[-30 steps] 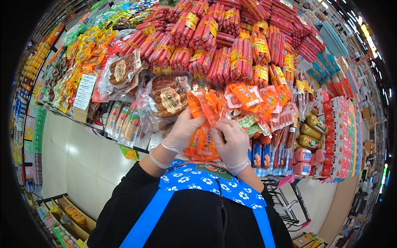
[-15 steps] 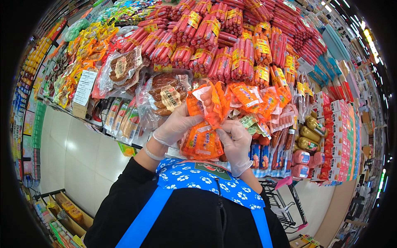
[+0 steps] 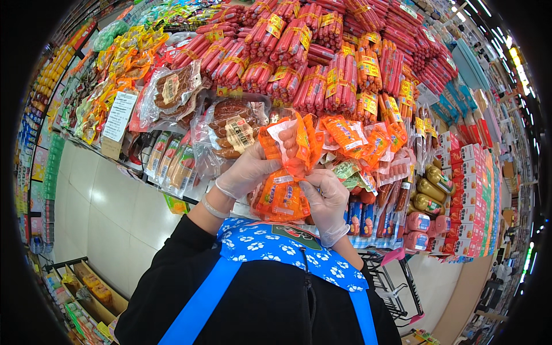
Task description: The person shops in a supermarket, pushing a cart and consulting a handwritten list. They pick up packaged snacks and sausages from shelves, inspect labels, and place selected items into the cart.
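Note:
Both my hands wear clear plastic gloves and meet over the near edge of the display. My left hand (image 3: pixel 250 172) grips the left edge of an orange sausage packet (image 3: pixel 292 146), whose clear window shows small pinkish sausages. The fingers of my right hand (image 3: pixel 328 195) are pinched on the packet's lower right corner. Just below the held packet, more orange packets (image 3: pixel 280 198) lie in a heap close to my apron. Vacuum packs of dark brown sausage (image 3: pixel 230 129) lie to the left, and other orange packets (image 3: pixel 345 133) to the right.
Bundles of red sausages (image 3: pixel 287 43) are piled high at the back. Gold-wrapped sausages (image 3: pixel 430 190) and red boxes (image 3: pixel 467 190) stand at the right. A black shopping cart (image 3: pixel 397 287) is at lower right. A white price card (image 3: pixel 119 116) stands at the left.
The view has shifted slightly. Both hands keep their grip on the orange sausage packet, with hardly any movement.

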Available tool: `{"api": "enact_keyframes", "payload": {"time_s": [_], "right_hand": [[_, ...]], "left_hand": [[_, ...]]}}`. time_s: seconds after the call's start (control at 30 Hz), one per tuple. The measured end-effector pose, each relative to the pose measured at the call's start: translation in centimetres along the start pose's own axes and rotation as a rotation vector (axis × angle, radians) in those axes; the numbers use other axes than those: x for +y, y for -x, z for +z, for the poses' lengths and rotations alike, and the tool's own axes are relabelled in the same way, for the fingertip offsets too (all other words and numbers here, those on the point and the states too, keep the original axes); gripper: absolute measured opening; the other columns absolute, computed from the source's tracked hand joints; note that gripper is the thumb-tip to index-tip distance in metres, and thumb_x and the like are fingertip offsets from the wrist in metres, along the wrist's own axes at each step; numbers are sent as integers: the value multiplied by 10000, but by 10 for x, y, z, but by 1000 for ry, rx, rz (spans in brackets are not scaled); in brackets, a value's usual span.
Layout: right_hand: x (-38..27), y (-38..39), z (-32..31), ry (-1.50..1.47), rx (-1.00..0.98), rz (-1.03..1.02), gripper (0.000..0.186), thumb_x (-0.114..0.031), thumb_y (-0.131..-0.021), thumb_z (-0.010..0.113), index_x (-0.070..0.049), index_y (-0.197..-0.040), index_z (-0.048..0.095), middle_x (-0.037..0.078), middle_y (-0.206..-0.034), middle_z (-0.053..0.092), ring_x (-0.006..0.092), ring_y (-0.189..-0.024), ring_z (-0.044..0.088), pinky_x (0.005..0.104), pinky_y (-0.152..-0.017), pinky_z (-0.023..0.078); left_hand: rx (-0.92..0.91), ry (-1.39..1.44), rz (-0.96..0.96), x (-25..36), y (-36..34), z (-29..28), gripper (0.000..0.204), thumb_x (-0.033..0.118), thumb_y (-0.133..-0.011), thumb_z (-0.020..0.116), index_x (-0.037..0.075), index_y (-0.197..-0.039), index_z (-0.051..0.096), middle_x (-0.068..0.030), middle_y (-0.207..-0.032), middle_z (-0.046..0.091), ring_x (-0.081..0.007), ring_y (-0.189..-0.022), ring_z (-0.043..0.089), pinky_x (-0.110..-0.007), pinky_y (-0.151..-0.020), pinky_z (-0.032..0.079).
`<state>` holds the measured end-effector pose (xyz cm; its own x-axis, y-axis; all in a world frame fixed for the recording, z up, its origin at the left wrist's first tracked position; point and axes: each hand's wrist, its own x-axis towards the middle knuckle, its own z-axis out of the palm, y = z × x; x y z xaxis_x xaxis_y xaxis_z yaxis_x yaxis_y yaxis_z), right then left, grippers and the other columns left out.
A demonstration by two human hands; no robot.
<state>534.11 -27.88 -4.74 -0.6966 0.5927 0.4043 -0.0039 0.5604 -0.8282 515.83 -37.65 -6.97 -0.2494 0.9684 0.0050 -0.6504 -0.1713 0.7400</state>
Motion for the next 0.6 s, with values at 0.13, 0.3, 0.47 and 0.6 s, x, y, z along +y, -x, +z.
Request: {"api": "enact_keyframes", "payload": {"time_s": [0.13, 0.3, 0.47, 0.6], "right_hand": [[-2, -1, 2, 0, -5, 5, 122, 59, -801, 745, -15, -847, 659, 102, -861, 662, 211, -796, 644, 309, -719, 505], [-17, -2, -6, 35, -67, -62, 104, 5, -787, 758, -28, -834, 671, 106, -840, 660, 240, -754, 659, 329, -669, 517], [-24, 7, -12, 208, -357, -274, 118, -164, -796, 755, -76, -794, 676, 74, -820, 665, 268, -724, 665, 384, -629, 519], [-10, 14, -4, 389, -640, -133, 164, -243, -851, 705, -98, -775, 696, 80, -777, 670, 278, -717, 671, 398, -625, 520]], "left_hand": [[-25, 43, 30, 1, -2, 2, 809, 134, -883, 758, 77, -1554, 310, -73, -1494, 491, -178, -1369, 477, -363, -1144, 395], [-7, -80, 2, 0, 2, 0, 777, 43, -913, 689, 34, -1567, 269, -75, -1472, 501, -154, -1335, 494, -347, -1146, 379], [-30, -99, -191, 4, 44, -11, 822, 26, -895, 702, -6, -1567, 231, -113, -1474, 503, -187, -1311, 510, -367, -1102, 422], [441, -865, -273, -2, 67, -15, 826, 79, -873, 725, -3, -1556, 267, -144, -1348, 583, -263, -1173, 585, -393, -1005, 468]]}}
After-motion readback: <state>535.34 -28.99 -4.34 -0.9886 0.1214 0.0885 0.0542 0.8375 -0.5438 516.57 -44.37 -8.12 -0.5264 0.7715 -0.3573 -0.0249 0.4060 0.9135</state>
